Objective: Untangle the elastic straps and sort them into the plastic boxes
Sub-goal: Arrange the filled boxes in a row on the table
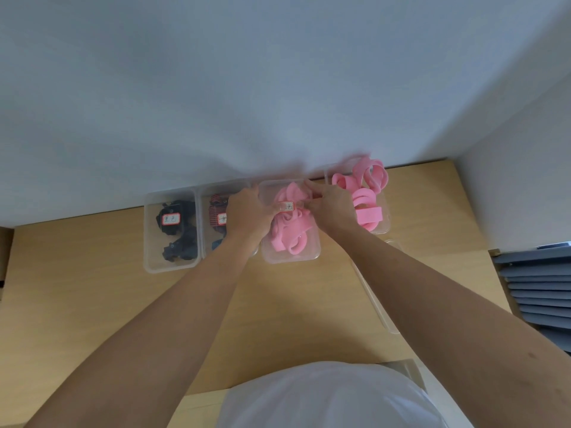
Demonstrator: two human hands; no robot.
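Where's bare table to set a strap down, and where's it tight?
Bare table lies left of the black-strap box and on the near side, between the forearms. Tight: left hand and right hand over the left pink-strap box.

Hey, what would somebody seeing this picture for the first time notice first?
The bright pink straps in the third box from the left, and the taller pink pile in the far-right box by the wall. The left hand and right hand meet over that third box, though blur hides their grip. Black straps lie in the leftmost box on the wooden table.
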